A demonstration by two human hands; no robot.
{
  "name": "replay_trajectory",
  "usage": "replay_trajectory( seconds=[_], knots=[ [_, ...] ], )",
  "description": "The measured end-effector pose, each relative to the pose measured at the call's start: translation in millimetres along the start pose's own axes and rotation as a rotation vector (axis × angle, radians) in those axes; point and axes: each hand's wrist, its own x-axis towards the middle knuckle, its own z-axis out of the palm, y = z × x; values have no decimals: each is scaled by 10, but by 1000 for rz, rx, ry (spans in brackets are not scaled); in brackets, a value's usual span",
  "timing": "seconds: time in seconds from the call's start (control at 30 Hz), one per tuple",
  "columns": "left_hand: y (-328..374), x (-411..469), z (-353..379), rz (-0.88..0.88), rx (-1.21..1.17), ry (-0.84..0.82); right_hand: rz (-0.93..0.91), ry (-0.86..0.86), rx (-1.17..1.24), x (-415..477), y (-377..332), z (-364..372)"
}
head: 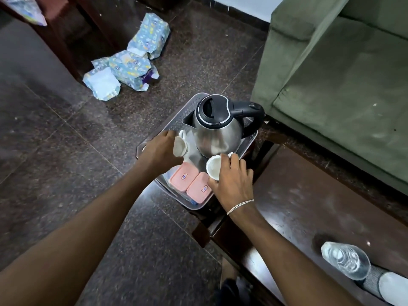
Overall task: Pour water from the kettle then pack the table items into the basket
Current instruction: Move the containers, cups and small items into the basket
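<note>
A steel kettle (pixel 217 131) with a black lid and handle stands in a clear plastic basket (pixel 176 119) at the end of a dark table. My left hand (pixel 160 152) grips a white cup (pixel 180 146), tilted on its side, left of the kettle. My right hand (pixel 234 181) holds a second white cup (pixel 213 167) tilted in front of the kettle. Two pink-lidded boxes (pixel 191 183) lie in the basket's near part, below both cups.
The dark table (pixel 309 206) runs to the lower right, with a clear water bottle (pixel 345 260) lying on it. A green sofa (pixel 342 85) stands just right of the basket. Blue printed packs (pixel 130 67) lie on the floor at upper left.
</note>
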Motion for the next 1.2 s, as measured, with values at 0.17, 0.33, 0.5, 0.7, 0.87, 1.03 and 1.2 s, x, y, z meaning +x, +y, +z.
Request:
replay_trajectory(
  seconds=[0.17,0.33,0.5,0.7,0.87,1.03,1.2],
  knots=[
    [-65,117,147,24,1,-1,30,-49,-16,27,-29,93],
    [-89,233,228,33,-21,-22,48,-122,-20,66,-38,159],
    [-118,292,314,50,-26,-22,61,-131,-27,79,-53,194],
    [-119,330,378,62,-12,-15,93,-178,-37,130,-58,235],
    [-124,362,410,63,-28,-7,101,-218,-59,170,-65,247],
    [-123,382,447,48,-26,19,105,-227,-76,181,-85,259],
    [-107,412,490,13,-30,59,113,-209,-117,177,-118,303]
  ],
)
